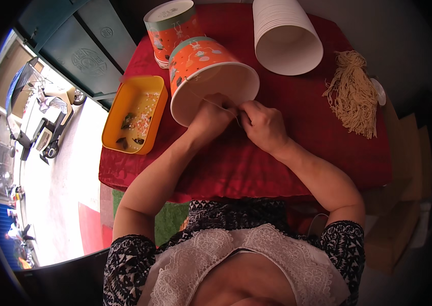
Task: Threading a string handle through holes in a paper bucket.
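Observation:
An orange paper bucket [198, 58] with printed figures lies on its side, its white mouth facing me. A thin string [193, 93] runs from the bucket's rim across the mouth to my hands. My left hand [211, 120] is closed in front of the opening, its fingertips partly hidden, apparently pinching the string. Close beside it, my right hand [265, 126] is also closed, with thumb and forefinger pressed together on the string near the lower right of the rim. The two hands nearly touch.
Left of the bucket stands a yellow tray [110, 125] with small pale beads and dark pieces. Behind are upside-down orange buckets [167, 38] and nested white buckets [283, 30]. Beige strings [351, 94] lie at right on the red tablecloth [297, 102]. Cardboard [404, 219] stands beyond.

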`<state>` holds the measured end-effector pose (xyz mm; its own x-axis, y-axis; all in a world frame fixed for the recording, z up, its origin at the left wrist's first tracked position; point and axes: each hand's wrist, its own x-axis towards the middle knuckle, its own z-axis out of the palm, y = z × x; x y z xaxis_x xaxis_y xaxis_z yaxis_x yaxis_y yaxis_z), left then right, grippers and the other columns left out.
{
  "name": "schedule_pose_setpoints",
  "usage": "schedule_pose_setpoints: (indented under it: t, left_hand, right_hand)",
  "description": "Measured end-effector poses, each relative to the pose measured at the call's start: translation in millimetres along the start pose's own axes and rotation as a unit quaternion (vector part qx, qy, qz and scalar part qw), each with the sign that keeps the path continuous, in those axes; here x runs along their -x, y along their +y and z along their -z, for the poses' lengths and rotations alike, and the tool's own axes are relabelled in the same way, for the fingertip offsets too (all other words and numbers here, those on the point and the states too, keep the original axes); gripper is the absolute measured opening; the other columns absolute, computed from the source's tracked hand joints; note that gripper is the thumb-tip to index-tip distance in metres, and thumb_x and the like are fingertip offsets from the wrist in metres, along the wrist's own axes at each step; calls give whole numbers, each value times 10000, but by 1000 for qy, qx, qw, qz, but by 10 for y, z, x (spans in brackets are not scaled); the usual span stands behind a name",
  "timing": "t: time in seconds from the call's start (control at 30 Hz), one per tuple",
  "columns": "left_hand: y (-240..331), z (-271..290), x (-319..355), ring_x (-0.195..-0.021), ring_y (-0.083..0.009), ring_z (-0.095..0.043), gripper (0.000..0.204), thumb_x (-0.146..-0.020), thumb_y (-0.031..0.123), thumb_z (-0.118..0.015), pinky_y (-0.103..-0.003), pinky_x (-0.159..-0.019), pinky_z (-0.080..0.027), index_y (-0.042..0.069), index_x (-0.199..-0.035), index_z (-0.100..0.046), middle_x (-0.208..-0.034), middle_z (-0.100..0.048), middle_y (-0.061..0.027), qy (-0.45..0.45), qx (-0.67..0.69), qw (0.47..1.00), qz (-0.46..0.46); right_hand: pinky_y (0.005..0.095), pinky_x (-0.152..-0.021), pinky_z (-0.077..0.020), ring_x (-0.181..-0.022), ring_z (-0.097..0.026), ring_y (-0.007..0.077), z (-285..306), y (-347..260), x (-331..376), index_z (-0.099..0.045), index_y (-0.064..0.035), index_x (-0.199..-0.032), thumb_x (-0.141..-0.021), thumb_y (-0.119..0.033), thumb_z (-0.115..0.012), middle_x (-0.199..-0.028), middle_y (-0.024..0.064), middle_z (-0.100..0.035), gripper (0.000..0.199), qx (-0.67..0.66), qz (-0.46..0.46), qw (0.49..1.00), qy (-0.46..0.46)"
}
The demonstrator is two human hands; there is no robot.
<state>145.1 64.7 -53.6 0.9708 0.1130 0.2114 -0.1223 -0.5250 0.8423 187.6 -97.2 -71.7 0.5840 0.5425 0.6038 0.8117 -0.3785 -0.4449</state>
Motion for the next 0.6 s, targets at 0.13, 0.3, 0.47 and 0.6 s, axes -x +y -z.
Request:
schedule_pose_setpoints:
  t: [0.13,0.3,0.47,0.6]
  left_hand:
    - [59,32,-23,-699,-250,-663,134,-754,78,-646,-346,-640,-513,-39,-809,-678,-769,-679,-185,-35,20,998,52]
    - [-10,-7,-16,-702,-255,-662,113,-740,56,-641,-347,-647,-514,-35,-801,-671,-767,-676,-184,-23,-8,1000,1]
    - [-43,-62,-10,-731,-284,-656,96,-720,35,-634,-370,-679,-516,-35,-781,-658,-785,-660,-197,4,-32,998,-46]
    - [-91,-54,-34,-754,-325,-650,99,-718,35,-640,-388,-690,-515,-35,-785,-658,-802,-650,-210,18,-39,996,-73]
  right_hand:
    - [414,-545,-517,-669,-639,343,-3,27,6,-582,-34,-858,-766,6,-611,-784,153,-639,105,11,13,1000,-1]
    - [415,-537,-503,-656,-634,345,-1,22,-9,-586,-28,-843,-761,7,-615,-757,155,-635,94,4,11,1000,-2]
    - [358,-534,-479,-607,-640,273,-12,91,-7,-617,-9,-860,-795,-2,-599,-710,156,-634,67,-107,-71,992,-15]
    - [400,-548,-498,-626,-642,314,17,79,-45,-599,-13,-804,-797,-48,-579,-694,162,-631,41,-155,-116,980,-44]
